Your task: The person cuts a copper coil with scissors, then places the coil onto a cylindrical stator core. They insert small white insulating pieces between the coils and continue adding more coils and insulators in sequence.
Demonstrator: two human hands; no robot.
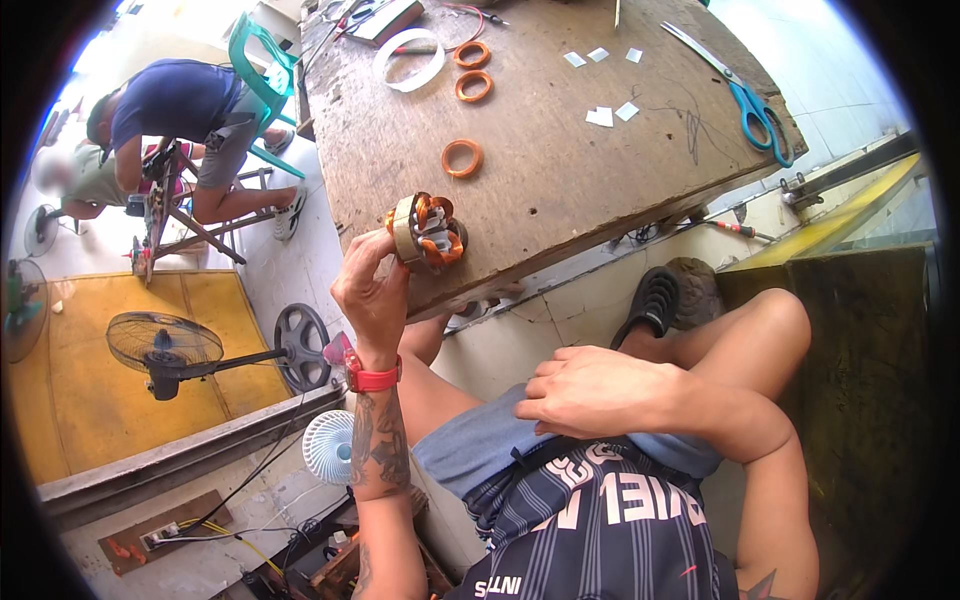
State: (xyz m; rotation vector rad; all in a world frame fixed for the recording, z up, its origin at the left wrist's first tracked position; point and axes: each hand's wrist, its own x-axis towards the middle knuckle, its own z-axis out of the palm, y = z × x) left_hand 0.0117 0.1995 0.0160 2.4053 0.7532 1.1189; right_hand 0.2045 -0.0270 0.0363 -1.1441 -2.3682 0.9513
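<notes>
My left hand (372,290) is raised at the near edge of the wooden table (560,170) and grips a round motor stator (428,232) wound with orange copper coils. A red band sits on that wrist. My right hand (590,392) lies flat on my lap, fingers loosely together, holding nothing. Three loose orange coil rings lie on the tabletop: one in the middle (462,158) and two farther back (474,86) (472,54).
Blue-handled scissors (750,105) lie at the table's right edge, with small white paper pieces (600,116) and a white ring (410,60) farther back. Another person (180,120) sits bent over work at the left. A black fan (165,345) and a small white fan (330,445) stand on the floor.
</notes>
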